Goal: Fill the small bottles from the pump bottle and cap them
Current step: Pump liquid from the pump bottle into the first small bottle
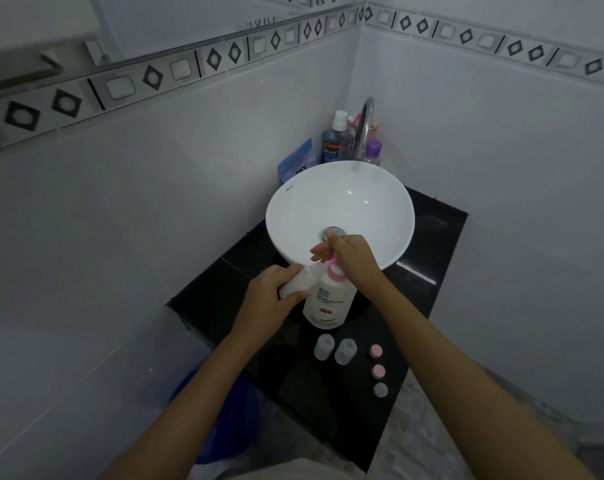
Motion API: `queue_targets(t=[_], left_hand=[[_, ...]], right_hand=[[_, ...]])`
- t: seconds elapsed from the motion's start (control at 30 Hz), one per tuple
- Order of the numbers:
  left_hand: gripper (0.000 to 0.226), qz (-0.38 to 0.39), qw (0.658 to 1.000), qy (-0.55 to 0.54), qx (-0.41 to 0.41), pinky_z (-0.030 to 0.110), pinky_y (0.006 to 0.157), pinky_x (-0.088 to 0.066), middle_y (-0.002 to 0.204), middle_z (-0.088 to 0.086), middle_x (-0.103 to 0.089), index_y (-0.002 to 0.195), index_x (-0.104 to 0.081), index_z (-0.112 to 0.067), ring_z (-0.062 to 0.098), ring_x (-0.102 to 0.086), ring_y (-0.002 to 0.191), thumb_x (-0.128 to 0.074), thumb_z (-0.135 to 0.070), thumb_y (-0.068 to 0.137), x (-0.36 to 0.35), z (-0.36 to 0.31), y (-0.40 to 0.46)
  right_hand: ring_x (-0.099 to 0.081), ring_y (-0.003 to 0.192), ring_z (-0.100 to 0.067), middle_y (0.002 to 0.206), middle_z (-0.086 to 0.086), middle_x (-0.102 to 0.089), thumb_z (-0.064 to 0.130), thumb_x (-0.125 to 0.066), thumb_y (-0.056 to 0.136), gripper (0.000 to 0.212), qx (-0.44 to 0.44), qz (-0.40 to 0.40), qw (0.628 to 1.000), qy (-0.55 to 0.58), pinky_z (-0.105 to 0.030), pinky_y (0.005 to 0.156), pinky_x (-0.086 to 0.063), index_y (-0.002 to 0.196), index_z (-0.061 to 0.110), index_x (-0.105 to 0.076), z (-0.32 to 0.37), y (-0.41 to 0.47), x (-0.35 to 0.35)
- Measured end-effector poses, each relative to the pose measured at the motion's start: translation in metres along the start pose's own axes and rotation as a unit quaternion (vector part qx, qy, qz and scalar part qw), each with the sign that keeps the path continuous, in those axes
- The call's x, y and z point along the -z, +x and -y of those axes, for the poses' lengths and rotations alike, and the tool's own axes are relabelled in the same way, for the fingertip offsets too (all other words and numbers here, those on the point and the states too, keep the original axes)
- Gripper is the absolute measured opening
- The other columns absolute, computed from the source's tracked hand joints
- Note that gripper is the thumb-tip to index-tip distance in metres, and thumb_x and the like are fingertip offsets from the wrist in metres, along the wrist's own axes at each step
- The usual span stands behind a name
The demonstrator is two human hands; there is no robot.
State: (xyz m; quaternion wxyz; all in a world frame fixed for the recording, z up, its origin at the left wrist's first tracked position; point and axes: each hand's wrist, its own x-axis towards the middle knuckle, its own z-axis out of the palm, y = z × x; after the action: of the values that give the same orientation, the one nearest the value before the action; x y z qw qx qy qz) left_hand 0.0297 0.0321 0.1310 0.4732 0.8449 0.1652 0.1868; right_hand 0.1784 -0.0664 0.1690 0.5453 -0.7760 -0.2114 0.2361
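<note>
A white pump bottle (329,299) with a pink pump head stands on the black counter (432,237) in front of the sink. My right hand (352,258) rests on top of the pink pump head. My left hand (271,299) holds a small white bottle (297,284) tilted against the pump's left side, its mouth near the nozzle. Two small translucent bottles (324,346) (345,350) stand uncapped nearer to me. To their right lie three loose caps in a row: two pink (376,350) (378,371) and one grey (380,389).
A white bowl sink (293,209) with a chrome tap (364,129) sits behind the pump bottle. Toiletries crowd the corner: a blue mouthwash bottle (333,143), a purple bottle (374,150), a blue pouch (297,161). Tiled walls close both sides. A blue bucket (231,420) stands below left.
</note>
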Motion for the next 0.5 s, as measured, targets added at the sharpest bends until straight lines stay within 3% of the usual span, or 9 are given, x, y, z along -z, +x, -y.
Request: queue_targets(t=[0.2,0.3,0.43,0.5], left_hand=[[0.048,0.001,1.0,0.006,-0.014,0.023,0.085,-0.049,0.107,0.001,-0.059,0.131,-0.057,-0.014,0.011,-0.057,0.1,-0.07,-0.018,0.085,-0.001,-0.005,0.002],[0.048,-0.012,1.0,0.02,-0.017,0.017,0.084,-0.045,0.109,0.003,-0.06,0.13,-0.057,-0.013,0.012,-0.056,0.1,-0.07,-0.015,0.084,0.004,-0.004,0.003],[0.048,-0.042,0.999,-0.01,-0.014,0.009,0.082,-0.044,0.115,-0.002,-0.061,0.129,-0.058,-0.015,0.007,-0.055,0.104,-0.072,-0.016,0.083,0.012,0.0,0.002],[0.049,-0.052,0.999,0.0,-0.015,0.008,0.081,-0.04,0.114,-0.01,-0.061,0.128,-0.059,-0.018,0.004,-0.052,0.106,-0.073,-0.019,0.081,0.011,0.002,0.0]], right_hand=[[-0.061,0.073,-0.016,0.081,-0.017,-0.071,0.025,-0.039,0.1,0.046,-0.005,0.0,1.0,-0.009,-0.035,0.092,-0.046,0.087,-0.004,-0.073,0.002,-0.002,0.0],[-0.061,0.067,-0.011,0.076,-0.012,-0.07,0.026,-0.041,0.099,0.045,-0.004,-0.003,1.0,-0.008,-0.031,0.086,-0.047,0.085,-0.002,-0.073,0.002,-0.002,0.0],[-0.06,0.053,0.002,0.067,0.001,-0.069,0.026,-0.041,0.099,0.045,-0.008,-0.006,1.0,-0.019,-0.027,0.08,-0.045,0.082,0.0,-0.073,0.0,-0.001,0.001],[-0.06,0.054,0.001,0.067,0.0,-0.068,0.027,-0.041,0.099,0.045,-0.009,-0.007,1.0,-0.021,-0.028,0.082,-0.046,0.082,0.001,-0.073,0.0,-0.001,0.0]])
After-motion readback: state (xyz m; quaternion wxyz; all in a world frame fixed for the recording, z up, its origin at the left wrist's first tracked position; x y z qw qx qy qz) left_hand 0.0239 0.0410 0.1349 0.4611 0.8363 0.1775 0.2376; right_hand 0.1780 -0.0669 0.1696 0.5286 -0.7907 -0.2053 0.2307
